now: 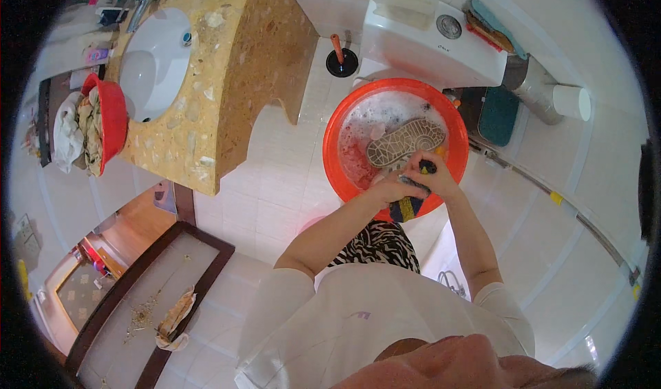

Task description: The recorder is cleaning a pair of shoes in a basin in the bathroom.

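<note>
A large red plastic basin (334,174) holds sudsy water. In it lies a shoe (408,142) with its patterned sole facing up. Over the near part of the basin, my left hand (393,188) and my right hand (431,174) are close together on a dark blue cloth item with a yellow stripe (405,209), perhaps a sock. Its lower end hangs by the basin's near rim, and a dark and yellow part shows within my right hand's fingers. Light-coloured material, partly hidden by my hands, lies beside the shoe.
A toilet (423,48) stands beyond the basin, with brushes and a cloth (496,25) on its tank. A plunger (338,58) is on the tiled floor. At the left, a stone counter (206,94) holds a sink (155,69) and a red basin of cloths (114,125). A metal rail runs along the right.
</note>
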`<state>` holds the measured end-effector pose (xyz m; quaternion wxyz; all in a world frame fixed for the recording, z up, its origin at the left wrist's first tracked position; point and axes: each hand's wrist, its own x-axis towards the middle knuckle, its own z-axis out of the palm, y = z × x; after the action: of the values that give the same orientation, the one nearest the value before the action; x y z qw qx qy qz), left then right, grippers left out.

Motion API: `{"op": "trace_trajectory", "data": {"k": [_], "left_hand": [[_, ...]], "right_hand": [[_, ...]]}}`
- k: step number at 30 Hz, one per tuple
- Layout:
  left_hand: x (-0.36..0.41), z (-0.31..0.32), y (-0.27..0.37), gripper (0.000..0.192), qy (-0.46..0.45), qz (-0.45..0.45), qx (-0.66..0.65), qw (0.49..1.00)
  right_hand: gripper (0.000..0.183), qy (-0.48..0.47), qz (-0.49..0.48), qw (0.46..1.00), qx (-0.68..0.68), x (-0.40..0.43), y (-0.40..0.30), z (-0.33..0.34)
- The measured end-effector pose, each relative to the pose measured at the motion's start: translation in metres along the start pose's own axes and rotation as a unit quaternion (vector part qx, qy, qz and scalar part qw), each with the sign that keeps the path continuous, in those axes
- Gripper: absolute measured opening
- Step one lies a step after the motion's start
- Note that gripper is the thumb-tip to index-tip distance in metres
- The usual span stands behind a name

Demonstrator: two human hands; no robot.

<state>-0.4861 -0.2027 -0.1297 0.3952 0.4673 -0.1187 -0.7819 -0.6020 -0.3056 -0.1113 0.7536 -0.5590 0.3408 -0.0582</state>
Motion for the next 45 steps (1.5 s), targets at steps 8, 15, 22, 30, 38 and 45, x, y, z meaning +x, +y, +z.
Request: {"op": "trace_trajectory", "data": {"k": [8,15,22,30,38,45], "left_hand": [[0.01,0.013,0.011,0.061,0.119,0.059,0.364,0.922],[0.041,0.004,-0.015,0.053,0.166,0.033,0.449,0.877],[0.018,-0.024,0.028,0.063,0.209,0.012,0.521,0.827],[-0.082,-0.095,0.223,0.063,0.491,0.14,0.668,0.541],[-0.142,-0.23,0.331,0.081,0.585,0.093,0.698,0.403],[-0.072,-0.153,0.268,0.052,0.459,0.427,0.63,0.458]], "right_hand": [[0.019,0.189,-0.014,0.956,-0.224,0.012,0.03,0.01],[0.016,0.241,-0.034,0.906,-0.347,0.036,0.058,0.004],[0.021,0.132,0.103,0.978,-0.122,0.089,0.087,-0.021],[0.032,0.163,0.099,0.906,-0.379,0.062,0.179,-0.092],[0.051,0.18,0.224,0.864,-0.414,-0.014,0.232,-0.099],[0.063,0.237,0.315,0.778,-0.489,-0.009,0.274,-0.127]]}}
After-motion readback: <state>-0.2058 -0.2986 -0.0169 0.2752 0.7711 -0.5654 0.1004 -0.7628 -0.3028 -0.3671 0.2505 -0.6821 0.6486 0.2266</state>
